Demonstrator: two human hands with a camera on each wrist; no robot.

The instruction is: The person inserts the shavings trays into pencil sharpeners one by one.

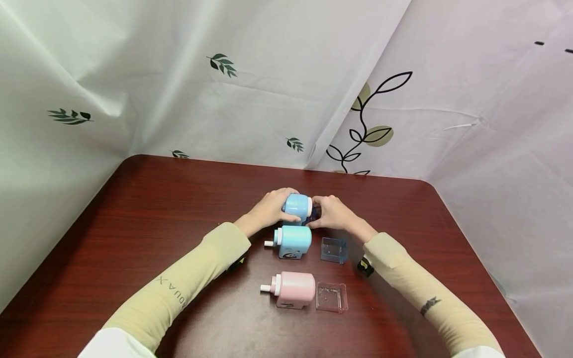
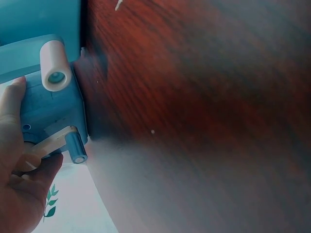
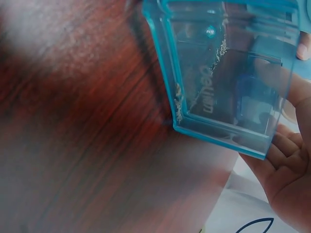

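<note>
Farthest out on the table, my left hand grips a blue crank pencil sharpener, thumb on the near side and fingers on the far side. Its crank handle shows beside those fingers in the left wrist view. At the sharpener's right side, my right hand pinches a dark blue shavings drawer, partly hidden by the fingers. A lighter blue sharpener stands just nearer, with a clear blue drawer to its right. That drawer fills much of the right wrist view and has shavings inside.
Nearest me stands a pink sharpener, its clear pink drawer lying to the right. Small black-and-yellow items lie partly under my left sleeve and beside my right sleeve. A patterned white curtain hangs behind the brown table.
</note>
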